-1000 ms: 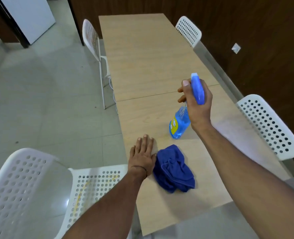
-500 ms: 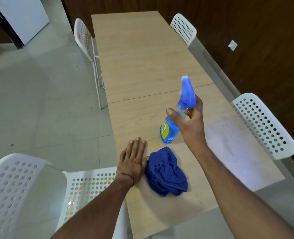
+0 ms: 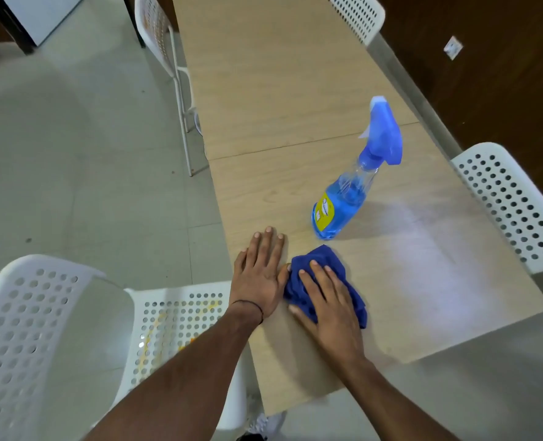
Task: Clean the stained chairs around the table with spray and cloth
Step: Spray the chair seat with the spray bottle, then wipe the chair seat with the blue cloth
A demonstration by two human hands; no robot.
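A long pale wooden desk (image 3: 279,90) runs away from the person, with white perforated chairs around it: the nearest chair (image 3: 82,329) at the lower left, its seat streaked with yellow-orange stains, another chair (image 3: 509,202) on the right edge, and two more farther up on either side. A blue spray bottle (image 3: 353,186) stands on the desk, free of either hand, with its trigger head pointing away and a yellow label on its side; it stands just beyond the crumpled blue cloth (image 3: 324,281), near it but apart. The left hand (image 3: 260,272) lies flat on the desk near its left edge, fingers straight and together, holding nothing, its thumb side touching the cloth. The right hand (image 3: 330,303) rests palm down on top of the cloth, fingers spread over it and slightly curled; whether its grip has closed on the fabric cannot be told. Nothing stands between the hands and the stained chair except the desk edge. Half a second ago the right hand was at the bottle's neck; it has since let go and dropped onto the cloth, while the left hand has stayed pressed flat in the same spot and the bottle and cloth rest where they were.
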